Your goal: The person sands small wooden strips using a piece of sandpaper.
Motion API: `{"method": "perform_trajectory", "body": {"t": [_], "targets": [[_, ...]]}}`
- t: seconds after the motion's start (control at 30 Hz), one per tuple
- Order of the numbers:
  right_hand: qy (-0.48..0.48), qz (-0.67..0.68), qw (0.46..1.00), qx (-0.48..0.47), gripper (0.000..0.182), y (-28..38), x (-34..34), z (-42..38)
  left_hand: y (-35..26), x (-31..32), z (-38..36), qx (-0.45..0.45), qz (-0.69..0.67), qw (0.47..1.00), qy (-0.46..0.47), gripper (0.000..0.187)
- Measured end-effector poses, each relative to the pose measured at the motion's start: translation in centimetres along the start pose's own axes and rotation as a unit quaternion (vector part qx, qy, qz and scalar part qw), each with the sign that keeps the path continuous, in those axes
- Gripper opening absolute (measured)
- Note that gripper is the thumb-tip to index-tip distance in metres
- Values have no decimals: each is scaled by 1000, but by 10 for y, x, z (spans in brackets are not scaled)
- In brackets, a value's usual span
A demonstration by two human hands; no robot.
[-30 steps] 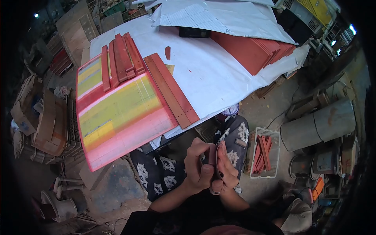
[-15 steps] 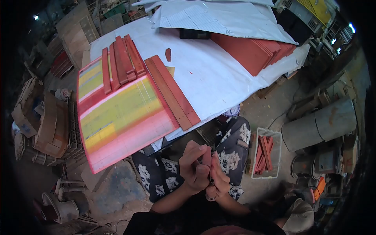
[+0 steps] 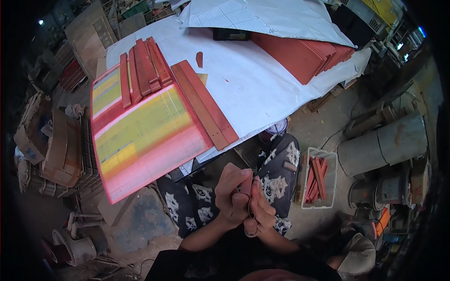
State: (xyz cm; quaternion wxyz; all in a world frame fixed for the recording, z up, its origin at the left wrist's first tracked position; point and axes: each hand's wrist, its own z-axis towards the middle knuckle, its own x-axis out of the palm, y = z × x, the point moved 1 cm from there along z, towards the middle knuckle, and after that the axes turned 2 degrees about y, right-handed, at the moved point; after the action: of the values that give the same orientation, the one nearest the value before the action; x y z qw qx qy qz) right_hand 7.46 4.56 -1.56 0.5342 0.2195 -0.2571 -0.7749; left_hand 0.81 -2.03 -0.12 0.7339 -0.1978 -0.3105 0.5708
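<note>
Above my lap, my left hand (image 3: 230,195) is closed round a small reddish-brown piece (image 3: 245,187), its thumb and fingers pinching it. My right hand (image 3: 260,209) is pressed close beside it, fingers closed on a thin dark-edged item (image 3: 251,206) that is too small to name. Beyond my hands, a yellow, pink and red board (image 3: 150,136) lies on the white-covered table (image 3: 253,89). Several red strips (image 3: 144,65) rest on its far part, and longer red-brown strips (image 3: 206,105) lie along its right side.
A stack of red sheets (image 3: 300,56) sits under white paper (image 3: 262,16) at the back. To the right, a white basket (image 3: 332,180) holds red strips. Cardboard boxes (image 3: 63,150) stand left, metal cylinders (image 3: 384,145) right. Part of a person (image 3: 358,255) shows at lower right.
The view has shifted slightly, so the table and board appear a little higher. The small piece looks shorter and more tilted between my fingers; both hands stay together.
</note>
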Motion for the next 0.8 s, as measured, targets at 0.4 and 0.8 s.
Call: {"method": "perform_trajectory", "body": {"t": [0.4,0.8], "targets": [[33,7,999,2,31,12,2,0,-5,-6,11,36,-3,999,-25,41],[85,2,996,-38,26,22,-20,9,-26,9,40,113,-75,988,-70,46]]}}
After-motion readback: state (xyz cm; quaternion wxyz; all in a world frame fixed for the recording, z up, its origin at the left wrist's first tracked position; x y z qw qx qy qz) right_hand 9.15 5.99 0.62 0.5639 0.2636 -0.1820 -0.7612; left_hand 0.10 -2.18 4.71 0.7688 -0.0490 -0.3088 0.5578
